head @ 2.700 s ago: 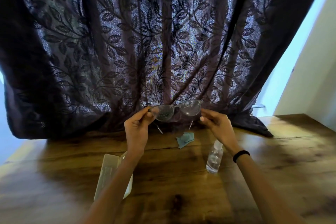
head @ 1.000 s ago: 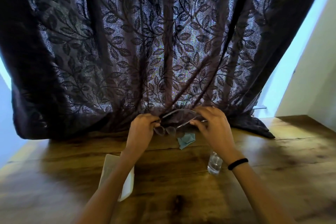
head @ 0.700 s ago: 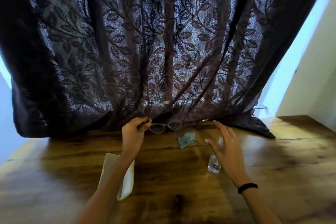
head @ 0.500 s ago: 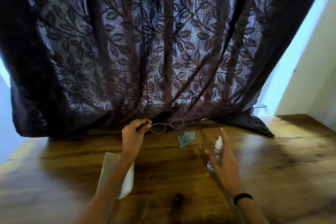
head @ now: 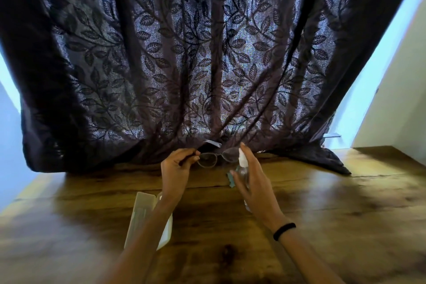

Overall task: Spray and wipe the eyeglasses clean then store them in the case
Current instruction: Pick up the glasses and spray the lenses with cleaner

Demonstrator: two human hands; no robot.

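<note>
My left hand pinches the thin-framed eyeglasses by their left end and holds them above the wooden table, lenses facing me. My right hand grips a small clear spray bottle with a white nozzle, raised just right of the glasses with a finger on top of the nozzle. A teal cleaning cloth lies on the table, mostly hidden behind my right hand. The open white glasses case lies under my left forearm.
A dark leaf-patterned curtain hangs along the table's far edge and pools onto it at the right. A white wall stands at the far right. A black band circles my right wrist.
My right hand let go of the glasses, dropped to the table, took hold of the spray bottle and lifted it up beside the glasses. My left hand kept holding the glasses.
</note>
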